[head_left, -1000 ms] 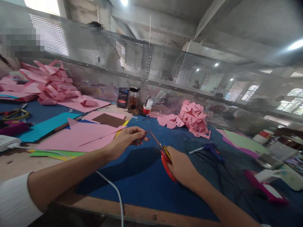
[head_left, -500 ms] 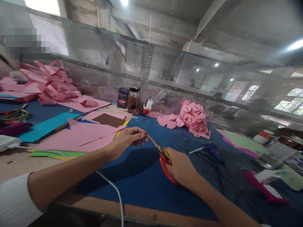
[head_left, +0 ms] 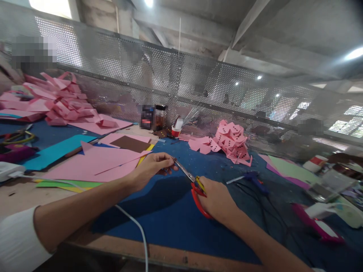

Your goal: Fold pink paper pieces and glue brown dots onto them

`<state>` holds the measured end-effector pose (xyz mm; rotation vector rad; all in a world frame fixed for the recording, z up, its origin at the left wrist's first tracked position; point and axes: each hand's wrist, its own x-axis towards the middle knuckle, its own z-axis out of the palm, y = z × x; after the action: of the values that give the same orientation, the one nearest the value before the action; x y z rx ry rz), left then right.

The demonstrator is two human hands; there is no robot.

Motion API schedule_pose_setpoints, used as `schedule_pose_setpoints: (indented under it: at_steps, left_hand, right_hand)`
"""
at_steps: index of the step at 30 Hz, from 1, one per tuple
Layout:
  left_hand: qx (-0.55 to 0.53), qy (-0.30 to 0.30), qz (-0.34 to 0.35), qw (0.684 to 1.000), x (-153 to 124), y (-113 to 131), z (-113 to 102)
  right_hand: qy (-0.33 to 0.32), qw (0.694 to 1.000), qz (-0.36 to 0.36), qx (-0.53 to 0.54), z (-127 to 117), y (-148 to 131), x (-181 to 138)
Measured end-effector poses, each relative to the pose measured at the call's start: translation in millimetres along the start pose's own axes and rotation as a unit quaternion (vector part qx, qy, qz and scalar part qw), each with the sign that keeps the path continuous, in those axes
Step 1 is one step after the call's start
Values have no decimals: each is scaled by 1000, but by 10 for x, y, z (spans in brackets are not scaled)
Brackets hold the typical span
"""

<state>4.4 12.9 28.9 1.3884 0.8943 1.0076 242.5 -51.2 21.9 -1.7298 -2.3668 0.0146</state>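
Observation:
My right hand (head_left: 217, 198) is closed round the red handles of a pair of scissors (head_left: 193, 180), whose blades point up and left. The blade tips meet the fingertips of my left hand (head_left: 151, 168), which is pinched shut on something small and dark that I cannot make out. Both hands hover over the blue mat (head_left: 170, 211) near the table's front edge.
Pink, teal and green paper sheets (head_left: 93, 160) lie left of my hands. A heap of pink cut shapes (head_left: 232, 141) sits behind, and another pink pile (head_left: 56, 100) lies far left. Jars (head_left: 154, 118), a glue gun (head_left: 253, 177), a white cable (head_left: 136, 226) and a perforated metal screen (head_left: 181, 87) surround the mat.
The scissors have swung left, so that their blade tips now reach my left fingertips. My left hand has stayed nearly still.

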Motion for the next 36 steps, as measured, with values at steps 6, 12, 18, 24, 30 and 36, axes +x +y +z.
schedule_pose_setpoints:
  at_steps: [6, 12, 18, 24, 30, 36]
  left_hand:
    - [-1, -1, -5, 1000, -3, 8, 7]
    - [10, 7, -12, 1000, -8, 23, 4]
    - [26, 6, -20, 999, 0, 31, -3]
    - [23, 7, -15, 1000, 2, 27, -13]
    - [27, 13, -12, 999, -13, 32, -6]
    - [17, 14, 2, 1000, -13, 35, 1]
  right_hand:
    - [-2, 1000, 0, -1, 0, -3, 7]
    - [2, 1000, 5, 12, 0, 28, 11]
    - [-2, 1000, 17, 16, 1, 38, 19]
    - [-13, 1000, 22, 10, 6, 44, 22]
    - [-15, 999, 23, 23, 31, 70, 26]
    - [-6, 998, 8, 59, 15, 44, 15]
